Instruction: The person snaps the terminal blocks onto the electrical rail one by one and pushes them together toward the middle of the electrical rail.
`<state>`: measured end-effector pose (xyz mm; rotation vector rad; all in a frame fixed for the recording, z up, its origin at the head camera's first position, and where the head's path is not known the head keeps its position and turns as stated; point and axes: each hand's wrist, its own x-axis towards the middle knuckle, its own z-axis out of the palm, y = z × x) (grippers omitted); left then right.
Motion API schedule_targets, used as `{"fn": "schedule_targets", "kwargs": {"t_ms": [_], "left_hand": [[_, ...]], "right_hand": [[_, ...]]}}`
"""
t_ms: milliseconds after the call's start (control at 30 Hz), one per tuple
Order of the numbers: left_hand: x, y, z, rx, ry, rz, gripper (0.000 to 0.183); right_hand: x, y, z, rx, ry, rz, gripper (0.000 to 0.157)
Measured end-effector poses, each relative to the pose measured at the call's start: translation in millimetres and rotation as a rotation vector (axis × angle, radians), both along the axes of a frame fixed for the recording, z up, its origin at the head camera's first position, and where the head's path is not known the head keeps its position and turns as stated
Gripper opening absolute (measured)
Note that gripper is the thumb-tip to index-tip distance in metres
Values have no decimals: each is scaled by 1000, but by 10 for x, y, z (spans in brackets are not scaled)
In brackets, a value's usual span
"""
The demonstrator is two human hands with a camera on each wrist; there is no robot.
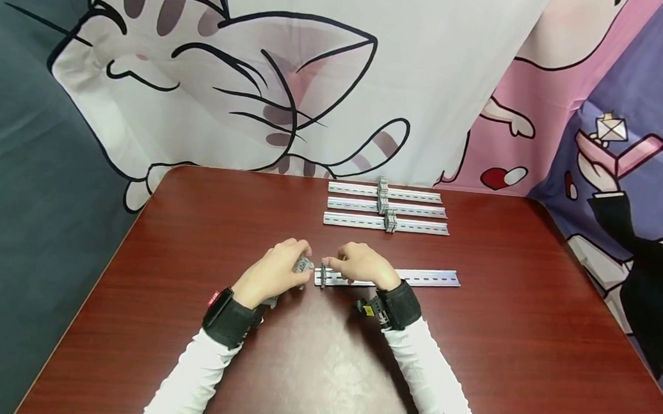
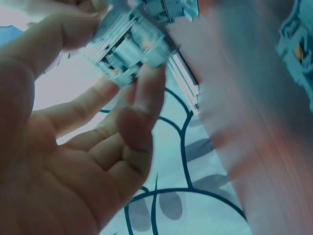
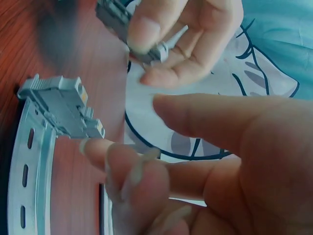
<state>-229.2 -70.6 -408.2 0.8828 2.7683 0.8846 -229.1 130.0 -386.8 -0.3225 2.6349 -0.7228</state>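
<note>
My left hand (image 1: 274,270) holds a small stack of grey terminal blocks (image 2: 132,46) between thumb and fingers, just off the left end of a slotted metal DIN rail (image 1: 430,278). On that end a single grey terminal block (image 3: 61,105) stands upright across the rail. My right hand (image 1: 362,264) hovers over the rail beside it. In the right wrist view, one fingertip (image 3: 90,147) lies at the block's lower edge, perhaps touching it, while the thumb is apart and the other fingers bend loosely. Part of the rail is hidden beneath the right hand in the head view.
Three more DIN rails lie parallel at the table's back: a front rail (image 1: 353,220), a middle rail (image 1: 351,204) and a rear rail (image 1: 352,188). Grey terminal blocks (image 1: 383,198) sit near their middles. A printed curtain (image 1: 433,79) hangs behind the brown table (image 1: 192,223).
</note>
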Motion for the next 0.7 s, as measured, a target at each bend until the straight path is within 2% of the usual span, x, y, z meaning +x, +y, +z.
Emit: {"fn": "schedule_targets", "kwargs": {"t_ms": [200,300,467,700], "left_hand": [[7,104,-32,113,29,4,34],[21,148,-47,134,64,9,37],[51,199,-75,114,106,8,45],[76,211,-98,89,121,-24,60]], "right_hand": [[-13,-2,-44,-122,0,13,50],[-21,-10,-46,-181,3,12,47],[-20,5,-6,-223,43,-7,34],[-28,84,14,-264,54,-83,30]]}}
